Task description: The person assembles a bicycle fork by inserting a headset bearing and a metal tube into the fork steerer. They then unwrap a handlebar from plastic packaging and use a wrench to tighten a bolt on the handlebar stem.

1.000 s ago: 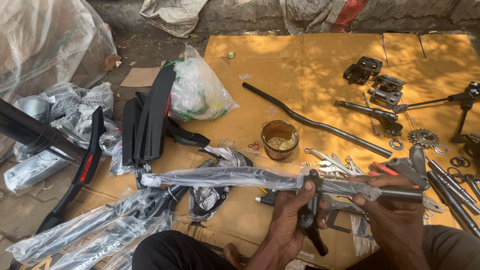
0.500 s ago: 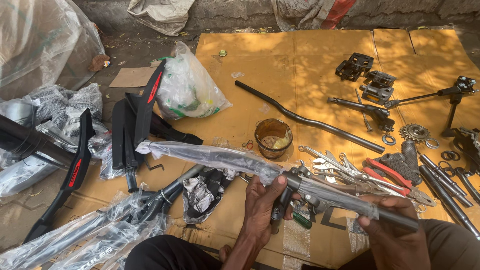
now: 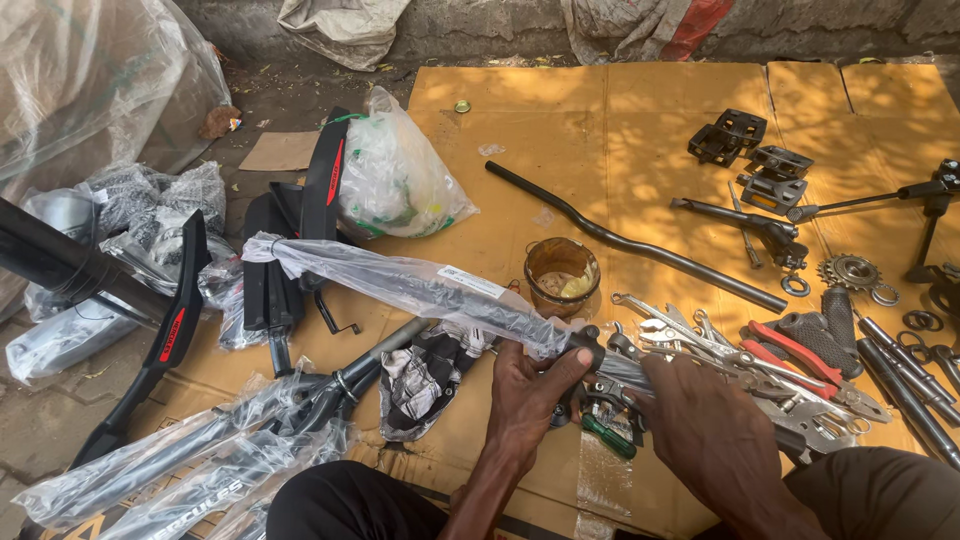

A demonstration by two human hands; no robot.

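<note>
The left hand (image 3: pixel 530 390) wraps its fingers firmly around a long metal bicycle part sleeved in clear plastic (image 3: pixel 400 285), gripping where the wrap bunches against a black fitting. The part runs from the hands out toward ten o'clock, raised above the cardboard sheet (image 3: pixel 600 130), so its crinkled, glossy sleeve hangs free. The right hand (image 3: pixel 715 415) is closed over the bare grey end of the same part at about four o'clock; holding both ends seems to keep the long piece steady.

Just beyond the knuckles, at twelve o'clock, stands a round tin of grease (image 3: pixel 562 275), rusty brown with a pale smear inside, likely kept near for easy reach. At two o'clock lies a loose pile of spanners (image 3: pixel 690 335), shiny steel, with red-handled pliers (image 3: pixel 790 350) beside them. A black bent handlebar (image 3: pixel 640 240) lies diagonally across the cardboard, smooth and tubular. Black pedals (image 3: pixel 750 145) sit at one o'clock, blocky and ridged, and a toothed sprocket (image 3: pixel 850 270) lies near the right edge. At nine o'clock, black mudguards (image 3: pixel 180 330) lie among more plastic-wrapped tubes (image 3: pixel 190 460). A knotted clear bag (image 3: pixel 395 180) slumps at eleven o'clock.
</note>
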